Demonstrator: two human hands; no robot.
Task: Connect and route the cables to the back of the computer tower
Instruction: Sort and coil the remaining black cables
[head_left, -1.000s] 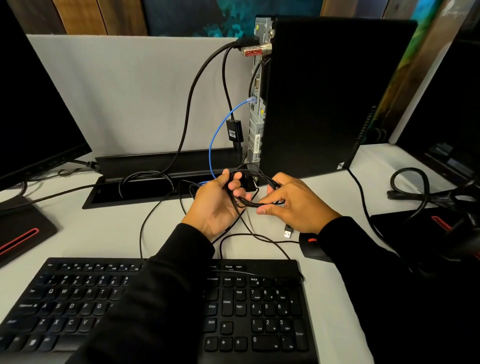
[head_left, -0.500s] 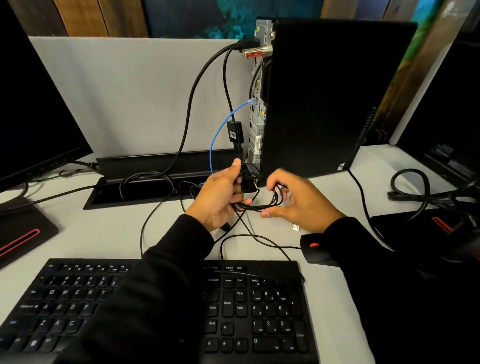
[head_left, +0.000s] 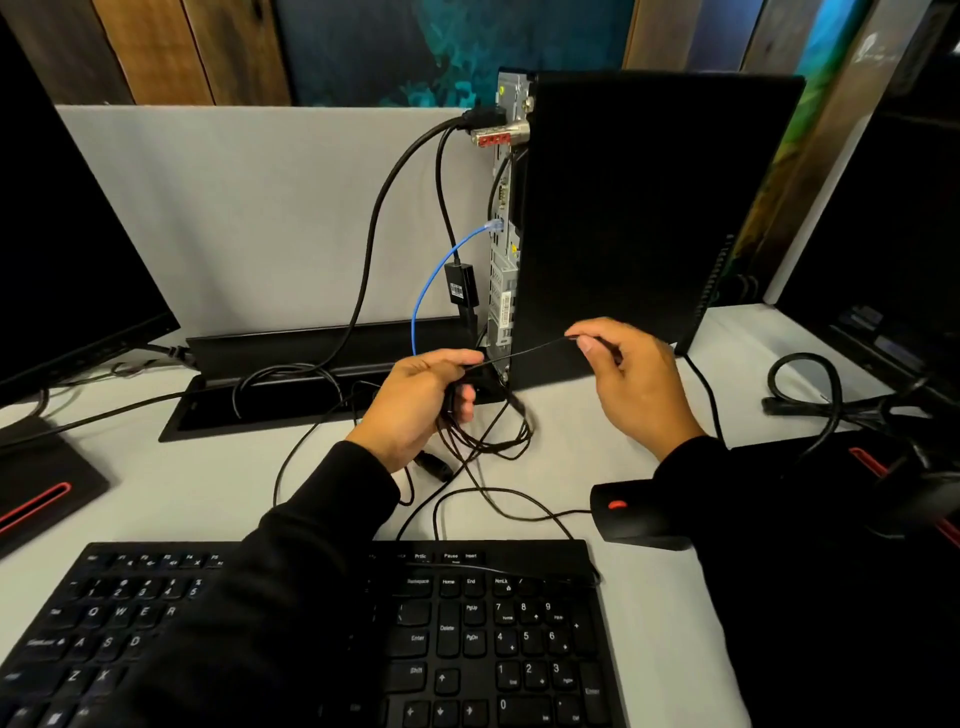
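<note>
The black computer tower (head_left: 634, 208) stands upright on the white desk, its metal back panel (head_left: 503, 249) facing left. A thick black cable (head_left: 374, 228), a thinner black cable with an adapter block (head_left: 460, 285) and a blue network cable (head_left: 426, 280) are plugged into that panel. My left hand (head_left: 421, 410) grips a loose coil of thin black cable (head_left: 493, 431) just in front of the tower's base. My right hand (head_left: 628, 379) pinches one strand of that cable (head_left: 524, 352), stretched taut between both hands.
A black keyboard (head_left: 467, 639) lies at the front edge. A black mouse (head_left: 639, 514) with a red wheel sits to its right, under my right sleeve. A cable tray slot (head_left: 291, 384) runs behind my hands. Monitors stand at both sides, and another cable loop (head_left: 810, 384) lies at the right.
My right hand has moved up and to the right, pulling a strand out of the coil until it is taut. My left hand has stayed on the coil.
</note>
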